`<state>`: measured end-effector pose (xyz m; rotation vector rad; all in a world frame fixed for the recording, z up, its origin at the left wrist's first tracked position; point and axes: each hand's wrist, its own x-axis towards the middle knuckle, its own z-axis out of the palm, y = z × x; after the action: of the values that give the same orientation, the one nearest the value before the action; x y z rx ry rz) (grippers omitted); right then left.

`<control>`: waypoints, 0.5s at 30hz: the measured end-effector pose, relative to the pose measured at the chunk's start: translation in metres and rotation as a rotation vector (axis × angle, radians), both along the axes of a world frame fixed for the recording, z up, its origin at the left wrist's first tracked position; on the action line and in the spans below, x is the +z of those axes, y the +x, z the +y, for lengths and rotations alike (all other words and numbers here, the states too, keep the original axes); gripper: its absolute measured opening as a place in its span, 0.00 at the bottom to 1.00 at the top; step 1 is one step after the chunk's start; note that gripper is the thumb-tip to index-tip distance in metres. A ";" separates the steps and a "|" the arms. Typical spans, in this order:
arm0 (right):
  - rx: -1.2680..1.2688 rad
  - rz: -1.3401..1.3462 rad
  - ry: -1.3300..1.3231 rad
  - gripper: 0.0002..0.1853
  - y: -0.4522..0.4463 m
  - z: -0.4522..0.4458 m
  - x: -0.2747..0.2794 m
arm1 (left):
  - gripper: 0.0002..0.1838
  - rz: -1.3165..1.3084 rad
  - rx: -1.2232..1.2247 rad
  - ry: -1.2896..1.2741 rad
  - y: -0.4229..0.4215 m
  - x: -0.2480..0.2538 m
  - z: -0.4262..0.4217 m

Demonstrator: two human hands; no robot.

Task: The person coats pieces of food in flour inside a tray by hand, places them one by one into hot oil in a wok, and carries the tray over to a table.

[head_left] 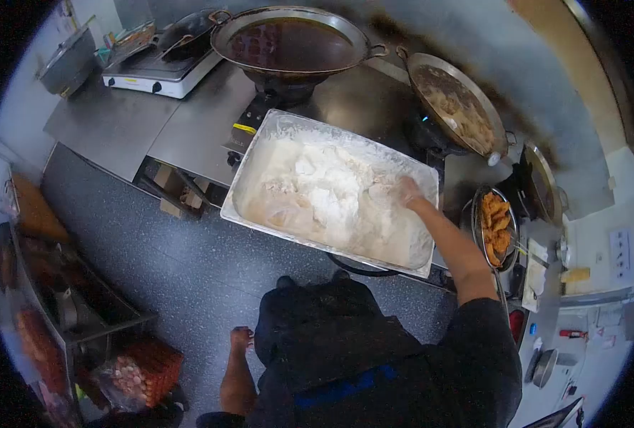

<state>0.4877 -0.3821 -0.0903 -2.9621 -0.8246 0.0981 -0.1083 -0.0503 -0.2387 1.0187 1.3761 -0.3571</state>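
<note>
A large metal tray [256, 158] holds white flour [331, 203], with lumpy pieces coated in it. My right hand [402, 191] reaches over the tray's right side, its fingers at a floured piece [381, 191]; whether they grip it is too small to tell. Away from the tray, my left hand [242, 338] hangs low beside my dark apron, above the floor. Its fingers are curled in, with nothing visible in them.
Behind the tray stands a wide wok of dark oil [288, 44]. A second wok [454, 107] bubbles with frying pieces at the right. Fried pieces fill a strainer basket [496, 227]. A white stove [163, 71] is at the back left, a crate [145, 367] at lower left.
</note>
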 end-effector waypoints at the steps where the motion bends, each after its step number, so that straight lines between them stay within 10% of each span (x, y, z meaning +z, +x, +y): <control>1: 0.114 -0.318 -0.023 0.15 -0.006 0.001 -0.009 | 0.07 -0.009 0.020 0.001 -0.001 0.002 -0.003; 5: 0.095 0.065 -0.234 0.21 0.005 -0.006 -0.022 | 0.06 0.011 -0.016 0.063 -0.012 -0.003 -0.011; 7: -0.201 0.152 0.112 0.34 -0.011 0.003 -0.009 | 0.06 0.014 -0.053 0.017 -0.018 -0.020 -0.010; 9: -0.058 0.131 0.055 0.25 -0.045 0.028 0.065 | 0.06 0.018 -0.095 -0.026 -0.023 -0.026 -0.012; 11: 0.082 0.111 0.002 0.18 -0.052 0.034 0.088 | 0.07 -0.167 -0.799 0.408 -0.025 -0.021 -0.013; 15: 0.239 0.076 -0.018 0.17 -0.017 0.044 0.099 | 0.08 -0.100 -0.197 -0.001 -0.007 -0.009 -0.007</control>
<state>0.4704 -0.3379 0.0086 -2.8421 -1.1686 0.2291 -0.1155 -0.0575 -0.2478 1.1598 1.1887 -0.4469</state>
